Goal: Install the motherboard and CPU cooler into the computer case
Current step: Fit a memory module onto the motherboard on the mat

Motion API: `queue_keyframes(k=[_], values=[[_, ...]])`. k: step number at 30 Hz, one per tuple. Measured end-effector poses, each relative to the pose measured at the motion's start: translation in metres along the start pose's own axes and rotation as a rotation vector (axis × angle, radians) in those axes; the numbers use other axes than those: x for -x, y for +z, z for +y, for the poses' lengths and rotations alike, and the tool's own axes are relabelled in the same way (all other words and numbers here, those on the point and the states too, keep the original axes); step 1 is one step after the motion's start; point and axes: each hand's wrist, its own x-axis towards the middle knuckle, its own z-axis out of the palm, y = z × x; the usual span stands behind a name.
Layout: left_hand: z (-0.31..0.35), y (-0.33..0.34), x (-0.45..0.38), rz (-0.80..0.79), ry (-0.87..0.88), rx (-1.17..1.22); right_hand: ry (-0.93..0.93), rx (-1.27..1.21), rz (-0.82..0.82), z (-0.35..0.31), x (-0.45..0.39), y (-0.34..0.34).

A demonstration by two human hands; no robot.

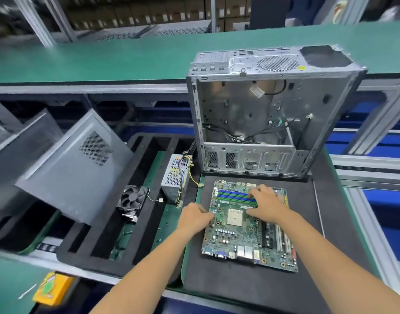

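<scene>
Green and flat, the big motherboard with blue and green memory slots [246,225] lies on a black foam mat [251,286] on the tabletop, right in front of the open grey metal computer case [262,114]. It is not in the case yet. The inside of the case shows only loose black wires and bare metal.

The left hand [195,217] rests on the board's left edge with its fingers curled at that edge. The right hand [268,203] lies on top, fingers spread and bent over the memory slots. It looks like the hands are getting ready to lift the board.

The black CPU cooler with a round fan [132,201] sits apart in a black foam tray [99,232] to the left, untouched. So I think the job has barely begun: both parts must go in.
</scene>
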Motion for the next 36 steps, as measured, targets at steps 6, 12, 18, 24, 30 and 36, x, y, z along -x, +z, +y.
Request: queue_keyframes(k=[6, 12, 18, 24, 30, 36], values=[[-0.006, -0.033, -0.009, 0.123, 0.083, -0.14, -0.03, -0.021, 0.054, -0.023, -0.01, 0.005], [-0.023, -0.067, -0.028, 0.173, 0.086, -0.087, -0.111, -0.025, 0.06, -0.071, -0.023, 0.02], [-0.044, -0.104, -0.065, 0.228, 0.185, -0.081, -0.132, 0.062, 0.152, -0.124, -0.05, 0.027], [-0.06, -0.122, -0.107, 0.216, 0.215, -0.044, -0.072, -0.058, 0.178, -0.172, -0.081, 0.027], [-0.045, -0.108, -0.131, 0.118, 0.152, -0.113, -0.044, -0.149, 0.055, -0.187, -0.093, 0.04], [-0.038, -0.106, -0.149, 0.056, 0.125, -0.176, -0.03, -0.206, 0.026, -0.181, -0.099, 0.033]])
